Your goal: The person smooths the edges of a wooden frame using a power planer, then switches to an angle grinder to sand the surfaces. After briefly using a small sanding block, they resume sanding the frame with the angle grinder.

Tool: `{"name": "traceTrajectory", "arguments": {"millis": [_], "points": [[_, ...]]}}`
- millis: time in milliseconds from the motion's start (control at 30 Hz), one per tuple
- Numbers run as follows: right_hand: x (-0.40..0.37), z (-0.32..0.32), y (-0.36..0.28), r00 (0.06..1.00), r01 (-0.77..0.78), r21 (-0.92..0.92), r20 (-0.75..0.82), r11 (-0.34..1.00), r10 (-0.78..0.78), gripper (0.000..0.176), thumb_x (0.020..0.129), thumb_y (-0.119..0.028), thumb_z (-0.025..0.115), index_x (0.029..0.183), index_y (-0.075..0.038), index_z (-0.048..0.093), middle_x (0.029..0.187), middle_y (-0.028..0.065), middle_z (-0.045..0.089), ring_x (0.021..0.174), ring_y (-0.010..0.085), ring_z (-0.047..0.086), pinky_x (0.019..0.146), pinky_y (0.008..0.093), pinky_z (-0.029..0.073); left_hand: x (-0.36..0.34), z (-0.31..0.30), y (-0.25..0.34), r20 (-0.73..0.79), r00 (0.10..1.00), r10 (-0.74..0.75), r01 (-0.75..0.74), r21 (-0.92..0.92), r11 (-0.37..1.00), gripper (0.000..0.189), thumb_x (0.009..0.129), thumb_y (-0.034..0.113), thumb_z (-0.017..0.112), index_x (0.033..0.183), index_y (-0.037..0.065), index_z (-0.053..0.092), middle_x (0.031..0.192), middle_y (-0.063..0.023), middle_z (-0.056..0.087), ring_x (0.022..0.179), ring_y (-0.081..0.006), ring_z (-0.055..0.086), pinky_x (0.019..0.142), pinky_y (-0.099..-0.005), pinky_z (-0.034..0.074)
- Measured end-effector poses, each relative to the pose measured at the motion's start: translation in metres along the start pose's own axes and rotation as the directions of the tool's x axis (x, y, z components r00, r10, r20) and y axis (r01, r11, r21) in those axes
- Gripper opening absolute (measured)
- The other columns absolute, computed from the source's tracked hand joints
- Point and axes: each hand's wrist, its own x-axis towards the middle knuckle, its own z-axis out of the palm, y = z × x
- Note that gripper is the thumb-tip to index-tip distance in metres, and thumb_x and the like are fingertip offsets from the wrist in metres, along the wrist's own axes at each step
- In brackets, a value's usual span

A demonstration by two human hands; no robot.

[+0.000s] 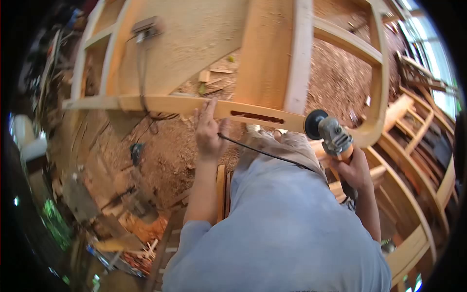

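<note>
An angle grinder (335, 138) with a dark round disc (316, 124) is in my right hand (357, 168), fingers wrapped round its body. The disc is right at the edge of a pale wooden rail (170, 104) that crosses in front of me and has a long slot cut in it. My left hand (208, 130) lies on this rail left of the slot, fingers stretched out over it and thumb apart. A black cord (267, 154) runs from the right, across my shirt, to the left palm; beyond that the hand hides it.
The rail belongs to a large wooden frame with a wide board (265, 53) and a panel (189, 39). A power box (147, 27) with a hanging cable sits on it. Curved wooden frames (404, 190) stand at right. Shavings and offcuts (141, 228) cover the ground at left.
</note>
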Motion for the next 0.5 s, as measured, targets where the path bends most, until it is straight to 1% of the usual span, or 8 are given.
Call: {"name": "traceTrajectory", "arguments": {"millis": [100, 200, 233, 267, 300, 433, 467, 500], "points": [[0.007, 0.008, -0.003, 0.996, 0.074, 0.001, 0.052, 0.997, -0.074, 0.035, 0.075, -0.012, 0.071, 0.106, 0.001, 0.063, 0.089, 0.0050, 0.066, 0.081, 0.0115, 0.062, 0.074, 0.0313, 0.052, -0.011, -0.007, -0.023, -0.193, 0.980, 0.037, 0.008, 0.227, 0.974, 0.042, 0.097, 0.028, 0.060, 0.103, -0.014, 0.058, 0.142, -0.0304, 0.047, 0.135, -0.0447, 0.044, 0.114, -0.0556, 0.028], [0.013, 0.008, -0.005, 0.995, 0.038, 0.034, 0.086, 0.999, -0.040, 0.033, 0.076, -0.011, 0.070, 0.106, 0.001, 0.063, 0.088, 0.0052, 0.066, 0.078, 0.0114, 0.061, 0.071, 0.0309, 0.051, -0.024, -0.015, -0.069, -0.513, 0.824, -0.240, 0.442, 0.317, 0.839, 0.073, 0.094, 0.030, 0.066, 0.126, -0.029, 0.036, 0.144, -0.0366, 0.033, 0.137, -0.0443, 0.033, 0.116, -0.0532, 0.026], [0.016, 0.008, -0.002, 0.997, -0.009, 0.048, 0.072, 0.999, 0.006, 0.032, 0.077, -0.010, 0.069, 0.106, 0.001, 0.062, 0.088, 0.0055, 0.065, 0.076, 0.0113, 0.061, 0.068, 0.0303, 0.051, -0.027, -0.012, -0.086, -0.533, 0.812, -0.238, 0.459, 0.330, 0.825, 0.073, 0.094, 0.030, 0.066, 0.126, -0.029, 0.036, 0.144, -0.0366, 0.033, 0.137, -0.0443, 0.033, 0.116, -0.0532, 0.026], [0.021, 0.012, 0.007, 0.991, 0.133, 0.049, 0.024, 0.990, -0.134, 0.030, 0.077, -0.010, 0.069, 0.104, 0.001, 0.061, 0.082, 0.0045, 0.063, 0.067, 0.0104, 0.058, 0.059, 0.0286, 0.048, -0.029, -0.013, -0.097, -0.614, 0.631, -0.473, 0.641, 0.069, 0.765, 0.065, 0.093, 0.030, 0.066, 0.118, -0.026, 0.043, 0.146, -0.0377, 0.031, 0.139, -0.0446, 0.032, 0.114, -0.0549, 0.028], [0.020, 0.015, 0.008, 0.991, 0.130, 0.089, -0.026, 0.988, -0.128, 0.029, 0.077, -0.010, 0.068, 0.103, 0.001, 0.059, 0.076, 0.0030, 0.060, 0.062, 0.0093, 0.055, 0.053, 0.0275, 0.045, -0.033, -0.014, -0.108, -0.609, 0.411, -0.678, 0.744, -0.206, 0.635, 0.059, 0.093, 0.030, 0.066, 0.110, -0.023, 0.050, 0.147, -0.0388, 0.029, 0.140, -0.0448, 0.031, 0.112, -0.0566, 0.030], [0.010, 0.028, -0.002, 0.991, 0.104, 0.085, -0.095, 0.991, -0.096, 0.027, 0.079, -0.012, 0.067, 0.101, 0.000, 0.059, 0.072, 0.0007, 0.057, 0.064, 0.0089, 0.053, 0.054, 0.0277, 0.044, -0.022, -0.028, -0.122, -0.445, 0.396, -0.803, 0.745, -0.355, 0.564, 0.067, 0.095, 0.037, 0.064, 0.133, -0.015, 0.044, 0.152, -0.0294, 0.030, 0.142, -0.0410, 0.031, 0.115, -0.0527, 0.028], [0.003, 0.031, -0.003, 0.984, 0.117, 0.105, -0.148, 0.988, -0.101, 0.027, 0.080, -0.013, 0.067, 0.101, 0.000, 0.059, 0.073, 0.0005, 0.057, 0.065, 0.0088, 0.053, 0.055, 0.0278, 0.044, -0.027, -0.022, -0.157, -0.361, 0.444, -0.820, 0.431, -0.717, 0.549, 0.068, 0.096, 0.039, 0.062, 0.141, -0.007, 0.039, 0.154, -0.0238, 0.030, 0.143, -0.0354, 0.031, 0.112, -0.0492, 0.034], [0.007, 0.030, 0.024, 0.994, 0.047, 0.085, -0.105, 0.995, -0.038, 0.029, 0.080, -0.017, 0.068, 0.103, 0.001, 0.060, 0.075, 0.0005, 0.059, 0.066, 0.0099, 0.054, 0.059, 0.0292, 0.045, -0.027, -0.013, -0.186, -0.268, 0.516, -0.813, 0.048, -0.939, 0.340, 0.071, 0.097, 0.041, 0.060, 0.148, 0.001, 0.034, 0.156, -0.0183, 0.030, 0.144, -0.0297, 0.031, 0.109, -0.0458, 0.040]]}}
